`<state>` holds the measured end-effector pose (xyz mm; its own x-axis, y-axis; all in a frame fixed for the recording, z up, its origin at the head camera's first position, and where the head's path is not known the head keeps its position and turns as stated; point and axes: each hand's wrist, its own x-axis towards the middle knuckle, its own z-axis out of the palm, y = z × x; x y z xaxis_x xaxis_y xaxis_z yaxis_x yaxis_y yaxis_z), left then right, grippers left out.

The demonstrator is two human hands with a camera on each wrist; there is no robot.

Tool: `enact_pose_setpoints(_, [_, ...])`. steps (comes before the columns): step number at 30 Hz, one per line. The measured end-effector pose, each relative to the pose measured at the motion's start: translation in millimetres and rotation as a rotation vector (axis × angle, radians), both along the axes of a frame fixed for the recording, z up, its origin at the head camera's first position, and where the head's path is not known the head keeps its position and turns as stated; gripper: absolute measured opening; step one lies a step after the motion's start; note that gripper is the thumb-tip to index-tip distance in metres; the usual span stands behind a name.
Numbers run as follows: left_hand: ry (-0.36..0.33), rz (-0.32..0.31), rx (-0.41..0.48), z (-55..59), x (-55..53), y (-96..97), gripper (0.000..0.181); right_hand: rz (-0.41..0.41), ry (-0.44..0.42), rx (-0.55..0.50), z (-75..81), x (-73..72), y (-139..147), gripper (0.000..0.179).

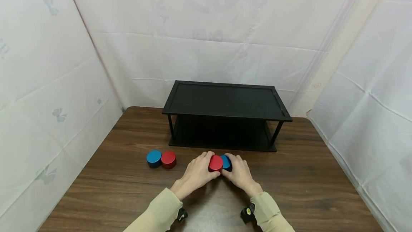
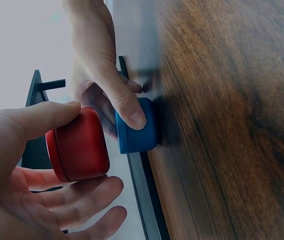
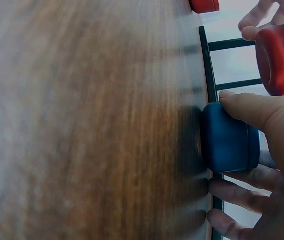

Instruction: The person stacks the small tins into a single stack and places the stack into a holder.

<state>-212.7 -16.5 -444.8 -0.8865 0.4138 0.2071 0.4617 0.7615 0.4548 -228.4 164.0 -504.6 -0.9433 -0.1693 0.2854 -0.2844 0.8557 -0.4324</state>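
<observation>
My left hand [image 1: 197, 170] grips a round red tin [image 2: 82, 145] with a lid, thumb on one side and fingers on the other. The red tin is held off the tabletop, higher than the blue one beside it. A matching blue tin [image 3: 229, 140] is pinched between the thumb and fingers of my right hand [image 1: 239, 172]. It sits at the tabletop or just above; I cannot tell which. In the head view the red tin partly covers the blue one. Left of my hands, another blue tin [image 1: 153, 158] and another red tin [image 1: 168, 159] stand side by side on the table.
Behind my hands stands a black two-level rack [image 1: 225, 100] with thin posts and a lower shelf [image 1: 222, 131]. The brown wooden table [image 1: 122, 189] extends on both sides. White cloth sheets [image 1: 206, 28] hang at the back and sides.
</observation>
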Motion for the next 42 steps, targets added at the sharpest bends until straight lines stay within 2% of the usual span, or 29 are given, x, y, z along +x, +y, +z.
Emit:
enact_pose_setpoints(18, [-0.001, 0.002, 0.002, -0.3, -1.4, 2.5, 0.056, 0.0, 0.01, -0.002, 3.5, -0.8, -0.4, 0.056])
enact_pose_setpoints(35, [-0.013, 0.001, -0.005, -7.7, 1.0, 3.7, 0.055, -0.002, 0.027, -0.022, -2.6, 4.8, -1.5, 0.055])
enact_pose_setpoints(42, [-0.001, -0.003, -0.005, -5.6, -0.7, 3.5, 0.054, 0.005, 0.042, -0.028, -3.0, 2.2, -1.1, 0.055])
